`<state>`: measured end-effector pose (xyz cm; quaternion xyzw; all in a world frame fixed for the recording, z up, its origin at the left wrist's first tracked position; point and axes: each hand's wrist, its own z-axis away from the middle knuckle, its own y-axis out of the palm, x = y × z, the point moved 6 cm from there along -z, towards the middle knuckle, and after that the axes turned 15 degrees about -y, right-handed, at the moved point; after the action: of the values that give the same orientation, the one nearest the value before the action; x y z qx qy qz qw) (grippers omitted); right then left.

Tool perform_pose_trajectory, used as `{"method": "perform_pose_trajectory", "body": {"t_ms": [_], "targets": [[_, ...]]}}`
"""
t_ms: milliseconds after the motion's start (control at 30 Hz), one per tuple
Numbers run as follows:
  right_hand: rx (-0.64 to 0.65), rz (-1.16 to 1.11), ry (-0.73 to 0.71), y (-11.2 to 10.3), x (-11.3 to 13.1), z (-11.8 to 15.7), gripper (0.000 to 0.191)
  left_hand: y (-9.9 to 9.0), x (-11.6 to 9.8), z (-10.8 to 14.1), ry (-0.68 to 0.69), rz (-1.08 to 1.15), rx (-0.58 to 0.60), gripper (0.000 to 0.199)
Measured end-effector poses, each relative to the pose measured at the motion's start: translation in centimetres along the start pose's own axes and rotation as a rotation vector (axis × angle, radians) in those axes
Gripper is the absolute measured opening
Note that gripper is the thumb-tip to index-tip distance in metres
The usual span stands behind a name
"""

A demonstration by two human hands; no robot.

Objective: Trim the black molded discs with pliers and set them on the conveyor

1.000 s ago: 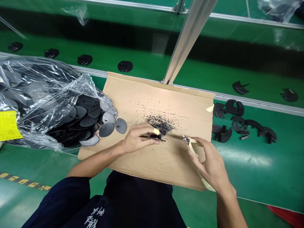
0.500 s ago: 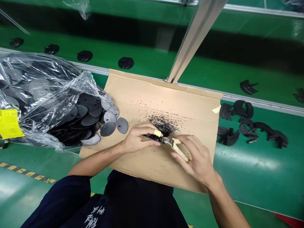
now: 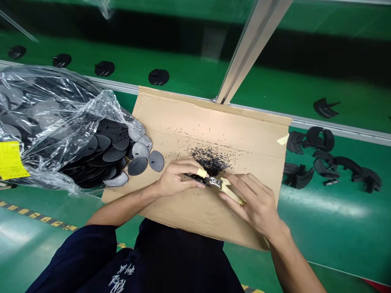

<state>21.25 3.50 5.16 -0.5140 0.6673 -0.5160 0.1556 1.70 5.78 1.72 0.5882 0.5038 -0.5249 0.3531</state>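
My left hand (image 3: 180,178) pinches a thin black disc (image 3: 195,179), seen nearly edge-on, with yellow tape on one finger. My right hand (image 3: 255,201) is closed on cutters with pale yellow handles (image 3: 231,193). Their metal jaws meet the right end of the disc. Behind both hands, a pile of small black bits (image 3: 214,162) lies scattered on the cardboard sheet (image 3: 183,211). Several loose discs (image 3: 157,161) rest at the cardboard's left side, beside the mouth of a clear plastic bag (image 3: 49,118) full of similar discs.
Curved black parts (image 3: 325,167) lie on the green surface at the right. Beyond the metal rail (image 3: 336,129), more black pieces (image 3: 159,77) sit in a row. A slanted metal post (image 3: 250,53) rises behind the cardboard. The bag bears a yellow label (image 3: 12,160).
The view has shifted slightly, moving the parts on the right outward. The cutter handles look a little closer together, while both hands keep nearly the same place.
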Motion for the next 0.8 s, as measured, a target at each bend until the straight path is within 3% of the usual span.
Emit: {"method": "perform_pose_trajectory", "body": {"t_ms": [167, 300, 633, 800], "targets": [[-0.021, -0.003, -0.009, -0.1, 0.2, -0.2, 0.029, 0.2, 0.1, 0.0, -0.023, 0.029, 0.025, 0.023], [-0.071, -0.096, 0.065, 0.1, -0.4, 0.1, 0.025, 0.0, 0.1, 0.1, -0.054, 0.006, 0.007, 0.024], [0.023, 0.211, 0.14, -0.3, -0.1, 0.6, 0.031, 1.1, -1.0, 0.0, 0.082, -0.391, 0.041, 0.025], [-0.065, -0.089, 0.28, -0.6, -0.7, 1.8, 0.029, 0.2, -0.4, -0.6, -0.023, -0.397, -0.098, 0.022]]}}
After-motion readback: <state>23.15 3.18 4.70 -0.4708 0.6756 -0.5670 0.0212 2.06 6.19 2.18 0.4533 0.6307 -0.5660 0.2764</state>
